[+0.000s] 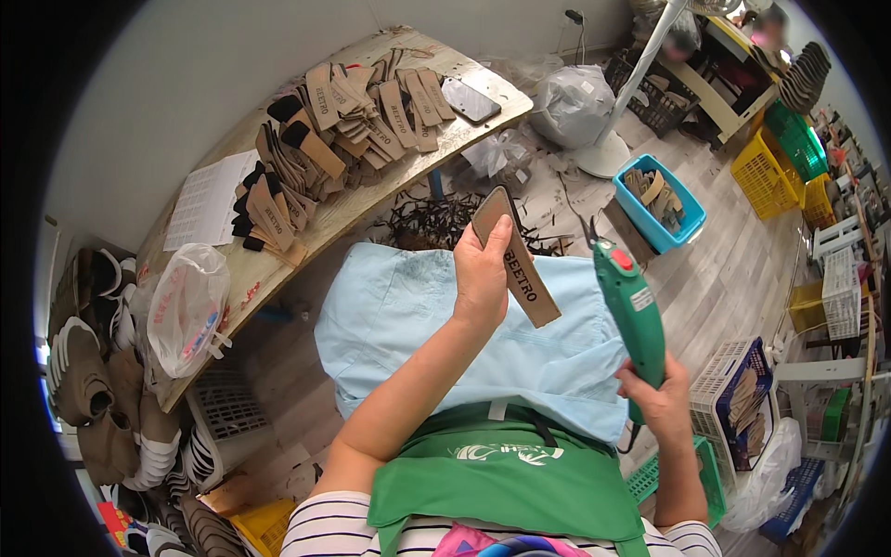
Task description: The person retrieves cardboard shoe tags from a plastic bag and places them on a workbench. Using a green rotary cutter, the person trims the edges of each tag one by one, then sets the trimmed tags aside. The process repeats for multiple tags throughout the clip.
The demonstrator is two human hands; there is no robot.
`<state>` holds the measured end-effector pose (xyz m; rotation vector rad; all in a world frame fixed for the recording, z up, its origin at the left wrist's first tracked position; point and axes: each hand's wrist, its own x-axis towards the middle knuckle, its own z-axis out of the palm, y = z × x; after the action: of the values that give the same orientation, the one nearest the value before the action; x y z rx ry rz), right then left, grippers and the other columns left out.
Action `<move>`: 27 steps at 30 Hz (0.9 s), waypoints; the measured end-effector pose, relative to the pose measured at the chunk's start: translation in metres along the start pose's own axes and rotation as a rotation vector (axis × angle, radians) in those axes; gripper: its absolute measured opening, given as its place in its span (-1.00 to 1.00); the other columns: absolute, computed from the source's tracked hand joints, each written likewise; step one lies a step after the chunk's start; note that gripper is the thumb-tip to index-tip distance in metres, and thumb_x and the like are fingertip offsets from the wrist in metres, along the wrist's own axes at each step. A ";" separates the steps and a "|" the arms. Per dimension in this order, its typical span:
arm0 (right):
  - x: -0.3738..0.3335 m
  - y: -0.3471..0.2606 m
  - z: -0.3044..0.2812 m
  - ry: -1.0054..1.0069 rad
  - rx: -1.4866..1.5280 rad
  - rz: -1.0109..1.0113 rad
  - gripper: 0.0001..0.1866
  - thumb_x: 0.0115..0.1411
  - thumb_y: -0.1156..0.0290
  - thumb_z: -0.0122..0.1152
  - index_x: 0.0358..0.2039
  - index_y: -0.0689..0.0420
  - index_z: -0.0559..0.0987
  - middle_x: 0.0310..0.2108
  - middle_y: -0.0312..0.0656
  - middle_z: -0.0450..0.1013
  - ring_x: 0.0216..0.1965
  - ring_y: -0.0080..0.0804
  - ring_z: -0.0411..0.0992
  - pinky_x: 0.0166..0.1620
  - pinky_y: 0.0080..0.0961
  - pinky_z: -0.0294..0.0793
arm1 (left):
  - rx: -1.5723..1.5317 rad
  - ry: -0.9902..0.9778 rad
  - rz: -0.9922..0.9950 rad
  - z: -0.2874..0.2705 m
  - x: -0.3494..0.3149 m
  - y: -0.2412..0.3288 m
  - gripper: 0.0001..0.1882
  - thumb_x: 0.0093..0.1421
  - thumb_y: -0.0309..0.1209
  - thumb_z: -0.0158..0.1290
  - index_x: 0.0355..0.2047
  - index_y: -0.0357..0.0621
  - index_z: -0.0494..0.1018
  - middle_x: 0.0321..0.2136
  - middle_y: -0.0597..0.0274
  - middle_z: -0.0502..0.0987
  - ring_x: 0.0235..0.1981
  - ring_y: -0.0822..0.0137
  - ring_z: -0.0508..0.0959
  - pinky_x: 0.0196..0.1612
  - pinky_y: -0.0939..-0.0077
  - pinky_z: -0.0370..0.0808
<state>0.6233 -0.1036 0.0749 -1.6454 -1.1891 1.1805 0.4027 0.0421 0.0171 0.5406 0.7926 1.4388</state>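
My left hand (480, 278) is closed on a flat tan strip (531, 290), held above my lap. Dark lettering marks the strip's lower part, and its upper end is rounded with a dark edge. In my right hand (664, 401) is a green handheld electric cutter (637, 320) with a red button. Its narrow metal tips point up and away from me, to the right of the strip and apart from it. Light blue cloth (390, 320) covers my lap below both hands.
A wooden table (348, 218) at the left bears heaped tan strips (396, 113), a phone (471, 100), paper and a plastic bag (188, 306). Dark scraps (422, 223) litter the floor. A blue bin (689, 212) with strips stands ahead right, near a white pole. Crates line the right.
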 end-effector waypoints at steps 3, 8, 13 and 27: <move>0.003 0.022 0.025 0.030 -0.117 -0.099 -0.80 0.02 0.54 0.30 -0.34 0.28 0.51 -0.47 -0.27 0.45 -0.48 -0.55 0.34 -0.37 -0.54 0.36 | 0.035 0.004 0.041 0.006 -0.006 -0.009 -0.83 0.36 -0.33 0.01 -0.16 -0.12 0.32 -0.47 0.21 0.48 -0.51 0.38 0.52 -0.38 0.45 0.53; 0.001 0.022 0.043 0.025 -0.204 -0.182 -0.81 -0.03 0.52 0.31 -0.42 0.26 0.48 -0.53 -0.21 0.36 -0.51 -0.42 0.30 -0.38 -0.47 0.32 | 0.082 0.014 0.099 0.007 -0.009 -0.020 -0.80 0.39 -0.33 -0.03 -0.12 -0.20 0.31 -0.35 0.28 0.49 -0.39 0.47 0.49 -0.29 0.54 0.49; 0.002 0.021 0.049 0.039 -0.267 -0.217 -0.80 -0.05 0.51 0.31 -0.44 0.25 0.46 -0.56 -0.19 0.33 -0.54 -0.35 0.28 -0.41 -0.44 0.30 | 0.081 0.042 0.142 0.009 -0.010 -0.023 -0.79 0.40 -0.34 -0.05 -0.11 -0.24 0.31 -0.25 0.29 0.50 -0.28 0.52 0.44 -0.17 0.57 0.44; 0.004 0.026 0.054 0.076 -0.263 -0.233 -0.78 -0.03 0.49 0.33 -0.37 0.25 0.49 -0.54 -0.13 0.38 -0.54 -0.29 0.33 -0.40 -0.41 0.33 | 0.104 0.011 0.111 0.011 -0.019 -0.034 -0.78 0.40 -0.34 -0.05 -0.09 -0.24 0.31 -0.22 0.28 0.50 -0.22 0.50 0.44 -0.09 0.56 0.42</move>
<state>0.5784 -0.1034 0.0356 -1.6694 -1.4912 0.8380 0.4341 0.0215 0.0018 0.6654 0.8613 1.5097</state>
